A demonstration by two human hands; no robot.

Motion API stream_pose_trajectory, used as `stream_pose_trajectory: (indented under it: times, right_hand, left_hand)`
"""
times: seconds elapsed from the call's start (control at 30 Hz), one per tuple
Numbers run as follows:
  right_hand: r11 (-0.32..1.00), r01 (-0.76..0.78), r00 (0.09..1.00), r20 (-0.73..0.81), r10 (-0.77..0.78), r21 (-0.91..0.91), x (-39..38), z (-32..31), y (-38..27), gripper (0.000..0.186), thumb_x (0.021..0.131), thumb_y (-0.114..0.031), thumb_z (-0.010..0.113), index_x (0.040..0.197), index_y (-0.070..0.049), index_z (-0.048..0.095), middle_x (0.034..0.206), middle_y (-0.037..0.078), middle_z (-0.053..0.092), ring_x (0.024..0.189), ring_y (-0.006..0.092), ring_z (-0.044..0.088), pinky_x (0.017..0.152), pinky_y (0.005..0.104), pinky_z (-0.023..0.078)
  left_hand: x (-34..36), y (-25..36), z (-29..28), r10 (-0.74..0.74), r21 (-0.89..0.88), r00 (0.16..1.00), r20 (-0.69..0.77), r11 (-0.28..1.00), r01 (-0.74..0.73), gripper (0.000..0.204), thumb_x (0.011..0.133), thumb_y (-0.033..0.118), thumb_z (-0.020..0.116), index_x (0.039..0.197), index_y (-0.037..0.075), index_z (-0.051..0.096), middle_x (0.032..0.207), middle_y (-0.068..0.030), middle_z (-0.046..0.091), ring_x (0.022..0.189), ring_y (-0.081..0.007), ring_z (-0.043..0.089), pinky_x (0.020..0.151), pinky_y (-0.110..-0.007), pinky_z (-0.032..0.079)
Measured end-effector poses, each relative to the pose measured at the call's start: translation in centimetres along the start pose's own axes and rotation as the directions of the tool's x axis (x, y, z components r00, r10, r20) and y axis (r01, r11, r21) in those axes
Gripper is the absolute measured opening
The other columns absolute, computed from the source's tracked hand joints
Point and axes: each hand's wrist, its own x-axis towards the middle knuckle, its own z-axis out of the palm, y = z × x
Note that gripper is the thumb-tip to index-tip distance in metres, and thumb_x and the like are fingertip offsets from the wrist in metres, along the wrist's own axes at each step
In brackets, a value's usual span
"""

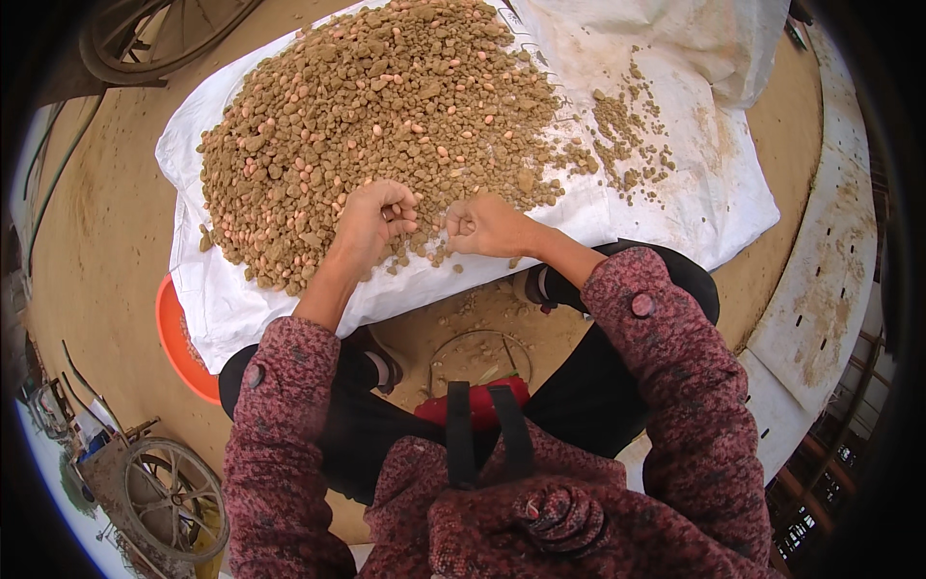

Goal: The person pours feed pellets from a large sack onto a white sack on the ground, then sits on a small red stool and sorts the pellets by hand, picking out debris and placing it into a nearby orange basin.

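Observation:
A wide heap of brown soil clods [318, 135] mixed with pink peanut kernels [302, 162] is spread over a white woven sheet [632, 217]. At the heap's near edge my left hand [374, 217] is closed, with thumb and fingers curled together. My right hand [490, 227] hovers just to its right, its fingers also bent into a pinch. The hands are apart from each other. Whatever either one holds is too small or too hidden to name.
Left of my knee, an orange basin [178, 338] sits partly under the sheet's edge. Loose clods [627, 135] lie scattered on the sheet's right side. Spoked wheels stand at the upper left [159, 39] and lower left [174, 499]. A red seat [473, 405] shows between my legs.

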Motion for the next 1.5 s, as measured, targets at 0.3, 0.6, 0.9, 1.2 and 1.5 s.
stream_pose_trajectory:
  times: [0.3,0.6,0.9,1.2,1.5]
  right_hand:
    - [0.963,0.087,0.955,-0.254,-0.154,-0.256,0.7,0.4,-0.2,0.012,0.082,-0.018,0.063,0.086,-0.007,0.066,0.063,0.013,0.06,0.06,0.0259,0.061,0.057,0.0366,0.047]
    - [0.9,0.051,0.962,-0.222,-0.161,-0.432,1.1,0.9,-0.3,0.016,0.082,-0.024,0.065,0.087,-0.009,0.064,0.064,0.014,0.061,0.061,0.0341,0.061,0.056,0.0434,0.047]
    - [0.745,0.226,0.948,-0.035,-0.317,-0.628,0.9,1.3,0.0,0.013,0.082,-0.022,0.063,0.088,-0.011,0.065,0.064,0.01,0.061,0.057,0.0301,0.061,0.053,0.0417,0.047]
    - [0.936,0.181,0.97,-0.103,-0.221,-0.3,1.6,1.3,-1.0,0.008,0.082,-0.014,0.058,0.085,-0.009,0.063,0.059,0.006,0.056,0.051,0.0191,0.056,0.048,0.0358,0.043]
    - [0.892,-0.082,0.925,-0.299,0.234,0.444,2.8,-5.5,-0.4,0.019,0.082,-0.018,0.062,0.081,-0.001,0.07,0.065,0.002,0.062,0.058,0.0106,0.055,0.055,0.028,0.045]
  left_hand:
    - [-1.9,-2.8,1.0,0.312,0.942,0.945,-0.101,0.335,-0.01,0.015,0.077,0.021,0.071,0.083,0.008,0.073,0.07,-0.0141,0.067,0.067,-0.0307,0.066,0.063,-0.04,0.051]
    - [-1.7,-2.8,0.8,0.331,0.974,0.944,0.01,0.211,-0.084,0.013,0.076,0.018,0.07,0.081,0.006,0.072,0.069,-0.015,0.066,0.067,-0.0306,0.065,0.063,-0.041,0.051]
    - [-1.7,2.4,-1.6,-0.201,-0.067,0.969,0.145,0.975,0.212,0.015,0.088,0.015,0.062,0.087,0.0,0.062,0.068,0.0003,0.057,0.062,-0.0114,0.057,0.056,-0.025,0.046]
    - [0.3,1.1,-0.5,0.119,0.535,0.993,0.026,0.837,-0.115,0.017,0.088,0.02,0.063,0.09,0.003,0.067,0.077,-0.0041,0.065,0.068,-0.0167,0.062,0.061,-0.031,0.05]
    - [1.1,-1.3,1.8,0.411,0.976,0.908,0.08,0.154,-0.155,0.016,0.078,0.02,0.07,0.09,0.01,0.072,0.074,-0.0105,0.068,0.07,-0.0285,0.066,0.066,-0.038,0.052]
